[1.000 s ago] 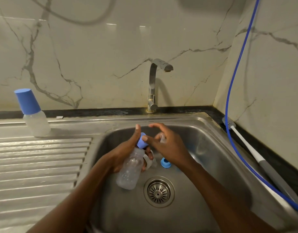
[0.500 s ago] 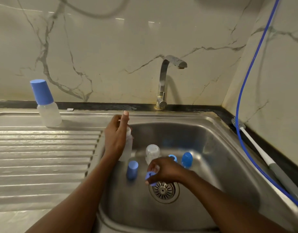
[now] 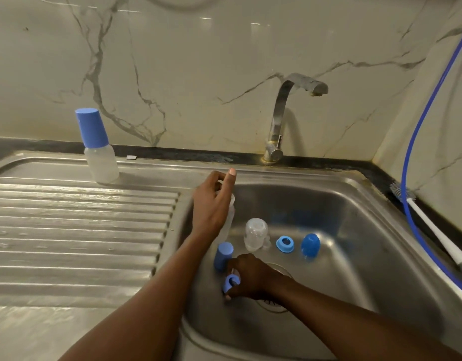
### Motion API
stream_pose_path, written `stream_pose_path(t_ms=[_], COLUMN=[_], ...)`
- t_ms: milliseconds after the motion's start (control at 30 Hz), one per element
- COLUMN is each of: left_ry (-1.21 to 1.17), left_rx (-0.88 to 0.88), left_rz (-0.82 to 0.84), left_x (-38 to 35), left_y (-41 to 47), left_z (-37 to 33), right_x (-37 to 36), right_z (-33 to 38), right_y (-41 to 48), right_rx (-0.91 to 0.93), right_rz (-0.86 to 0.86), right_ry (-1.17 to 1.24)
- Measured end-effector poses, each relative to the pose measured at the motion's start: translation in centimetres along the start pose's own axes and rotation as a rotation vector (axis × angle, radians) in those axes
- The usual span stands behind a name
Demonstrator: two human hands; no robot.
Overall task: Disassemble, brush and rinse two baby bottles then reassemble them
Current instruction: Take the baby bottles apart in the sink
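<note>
**Two hands hold baby bottle parts in a steel sink (image 3: 354,204).**

From left, a capped bottle (image 3: 101,149) stands upright at the back of the ribbed drainboard (image 3: 68,230). At the basin's left wall, the left hand (image 3: 214,204) is wrapped around a clear bottle (image 3: 231,217), forefinger raised, with the bottle upright and mostly hidden behind the hand. Below it, a pale blue cap (image 3: 223,256) stands on the sink floor, just beside the right hand (image 3: 250,278). That hand's fingers pinch a blue screw ring (image 3: 231,282) low beside the drain (image 3: 274,306). Farther right on the floor sit a clear dome-shaped piece (image 3: 255,234), a second blue ring (image 3: 285,244) and a darker blue cap (image 3: 310,244), each apart from the next. The faucet (image 3: 284,113) rises behind the basin. A bottle brush (image 3: 433,230) lies on the dark counter at far right, crossed by a blue hose (image 3: 417,126).
</note>
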State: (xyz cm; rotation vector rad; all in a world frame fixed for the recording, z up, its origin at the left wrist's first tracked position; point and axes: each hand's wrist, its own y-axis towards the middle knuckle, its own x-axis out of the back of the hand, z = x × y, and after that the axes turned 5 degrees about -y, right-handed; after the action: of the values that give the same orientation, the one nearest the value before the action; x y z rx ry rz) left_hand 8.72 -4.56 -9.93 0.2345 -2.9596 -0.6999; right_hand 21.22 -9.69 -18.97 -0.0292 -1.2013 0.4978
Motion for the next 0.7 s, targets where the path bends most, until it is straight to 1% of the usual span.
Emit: stream_pose_path(t_ms=[100,167,333,433,500,533,600,700], left_ry=[0.013,0.015,0.034,0.034,0.025,0.028,0.057,0.064], left_rx=[-0.001,-0.001,0.0,0.039,0.09,0.116,0.136,0.132], left_rz=[0.0,-0.002,0.017,0.055,0.115,0.151,0.201,0.19], left_x=[-0.1,0.0,-0.1,-0.1,-0.2,-0.2,-0.4,-0.4], left_y=[0.0,0.0,0.0,-0.1,-0.3,-0.5,-0.7,-0.6], left_z=[0.1,0.1,0.0,0.0,0.0,0.0,-0.1,-0.3], right_x=[0.1,0.2,1.8,4.1,5.0,5.2,4.9,3.9], right_z=[0.2,0.4,-0.1,-0.2,0.2,0.4,0.9,1.4], right_y=[-0.3,-0.6,-1.8,-2.8,-3.1,-3.2,-3.2,-3.4], right_rx=[0.035,0.037,-0.06,-0.16,-0.234,-0.228,-0.158,-0.011], right_rz=[-0.042,-0.056,-0.102,-0.141,-0.093,-0.079,-0.074,-0.095], right_ry=[0.008,0.063,0.208,0.396,0.592,0.635,0.572,0.332])
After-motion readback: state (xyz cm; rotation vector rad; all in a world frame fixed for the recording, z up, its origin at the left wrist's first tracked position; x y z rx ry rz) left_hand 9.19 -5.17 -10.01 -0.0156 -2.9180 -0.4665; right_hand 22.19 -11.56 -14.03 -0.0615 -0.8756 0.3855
